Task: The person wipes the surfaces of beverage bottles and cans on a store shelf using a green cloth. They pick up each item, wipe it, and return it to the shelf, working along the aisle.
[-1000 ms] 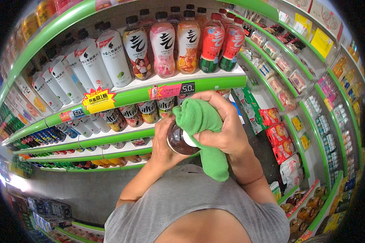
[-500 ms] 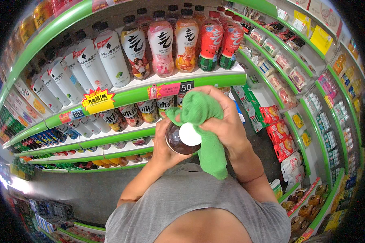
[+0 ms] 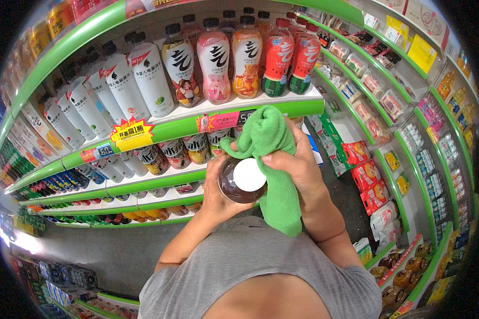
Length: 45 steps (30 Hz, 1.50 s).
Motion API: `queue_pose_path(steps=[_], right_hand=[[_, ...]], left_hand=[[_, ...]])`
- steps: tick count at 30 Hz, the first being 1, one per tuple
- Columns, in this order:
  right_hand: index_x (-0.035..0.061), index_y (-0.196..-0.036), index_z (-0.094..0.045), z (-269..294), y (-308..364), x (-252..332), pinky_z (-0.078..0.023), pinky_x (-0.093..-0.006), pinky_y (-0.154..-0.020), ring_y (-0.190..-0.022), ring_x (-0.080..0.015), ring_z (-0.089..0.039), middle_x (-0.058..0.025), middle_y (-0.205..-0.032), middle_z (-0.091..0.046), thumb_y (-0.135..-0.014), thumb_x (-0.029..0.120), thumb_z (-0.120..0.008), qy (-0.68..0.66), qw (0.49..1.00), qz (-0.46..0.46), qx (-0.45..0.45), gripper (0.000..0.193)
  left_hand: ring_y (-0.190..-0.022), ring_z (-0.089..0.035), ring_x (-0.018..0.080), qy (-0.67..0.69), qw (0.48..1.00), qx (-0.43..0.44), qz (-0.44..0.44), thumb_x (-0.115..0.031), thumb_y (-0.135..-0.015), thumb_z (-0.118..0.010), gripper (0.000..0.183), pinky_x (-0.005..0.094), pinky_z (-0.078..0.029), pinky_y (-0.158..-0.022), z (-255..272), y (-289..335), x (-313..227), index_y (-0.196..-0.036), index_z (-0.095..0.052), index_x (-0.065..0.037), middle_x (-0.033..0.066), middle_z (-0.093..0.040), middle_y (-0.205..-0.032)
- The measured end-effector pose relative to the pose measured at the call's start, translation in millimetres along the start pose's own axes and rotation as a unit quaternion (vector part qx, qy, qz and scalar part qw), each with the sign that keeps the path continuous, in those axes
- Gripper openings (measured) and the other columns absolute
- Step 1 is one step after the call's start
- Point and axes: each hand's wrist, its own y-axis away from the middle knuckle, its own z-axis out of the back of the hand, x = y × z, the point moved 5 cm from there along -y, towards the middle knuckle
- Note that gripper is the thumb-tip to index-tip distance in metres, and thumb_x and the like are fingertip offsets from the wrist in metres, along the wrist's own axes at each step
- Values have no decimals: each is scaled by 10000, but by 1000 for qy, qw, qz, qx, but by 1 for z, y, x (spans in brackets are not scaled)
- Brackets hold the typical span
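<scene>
Between my hands, in front of my chest, is a dark brown bottle (image 3: pixel 230 187) with a round white cap (image 3: pixel 250 175), seen from above. My left hand (image 3: pixel 216 187) wraps round the bottle's left side. A green cloth (image 3: pixel 280 199) is bunched in my right hand (image 3: pixel 297 166), its thumb lying across the folds. The cloth rests against the bottle's right and far side, and one end hangs down past the cap toward my shirt. My right fingertips are hidden behind the cloth, and the bottle's lower part is out of sight.
Ahead stands a green-edged shelf (image 3: pixel 181 123) with white bottles (image 3: pixel 150 80) and colourful drink bottles (image 3: pixel 214 64). Lower shelves hold cans and more bottles. To the right, a curved run of shelves carries packaged goods, with red packs (image 3: pixel 368 178) hanging at its near end.
My right hand has shifted slightly and its fingers have moved down behind the cloth, which now bunches higher. The bottle stays in my left hand, and the view has moved slightly.
</scene>
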Motion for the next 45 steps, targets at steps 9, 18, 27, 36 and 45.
queue_pose_path(steps=[9, 18, 27, 36, 45], right_hand=[[16, -1139, -502, -12, 3, 14, -417, -259, -888, -986, -105, -542, -32, -1043, -565, -651, -17, -608, 211, 971, 80, 76, 500], [0, -1135, -496, -18, 4, 16, -425, -256, -870, -964, -104, -559, -38, -1011, -591, -616, 4, -627, 123, 989, -6, 86, 536], [5, -1142, -498, -10, 0, 15, -418, -246, -868, -962, -93, -547, -25, -1012, -587, -617, 7, -636, 139, 985, -11, 97, 543], [18, -1166, -474, -9, -1, 13, -415, -251, -881, -980, -96, -535, -19, -1032, -572, -653, -15, -609, 100, 986, -55, 121, 531], [5, -1117, -508, -13, -3, 16, -426, -244, -859, -946, -105, -567, -33, -979, -597, -600, 13, -563, 174, 977, -5, 124, 520]], left_hand=[[-1080, -479, 379, 34, 999, -11, 18, -208, -497, -872, 1019, 456, -411, -898, -4, 10, 11, -1310, -286, -28, 211, -456, -1213], [-1063, -492, 382, 37, 999, -8, 14, -202, -510, -869, 1004, 464, -421, -874, -5, 8, 7, -1309, -287, -25, 214, -463, -1203], [-1036, -493, 368, 49, 999, -14, -4, -193, -517, -870, 991, 453, -425, -855, -7, 8, 2, -1304, -290, -26, 200, -471, -1179], [-1022, -500, 358, 63, 998, -7, 16, -167, -505, -862, 996, 437, -435, -835, -7, 9, 1, -1305, -285, -27, 197, -476, -1145], [-1010, -522, 343, 38, 999, 13, 27, -175, -514, -853, 992, 424, -443, -838, -6, 12, 5, -1306, -278, -20, 198, -474, -1139]])
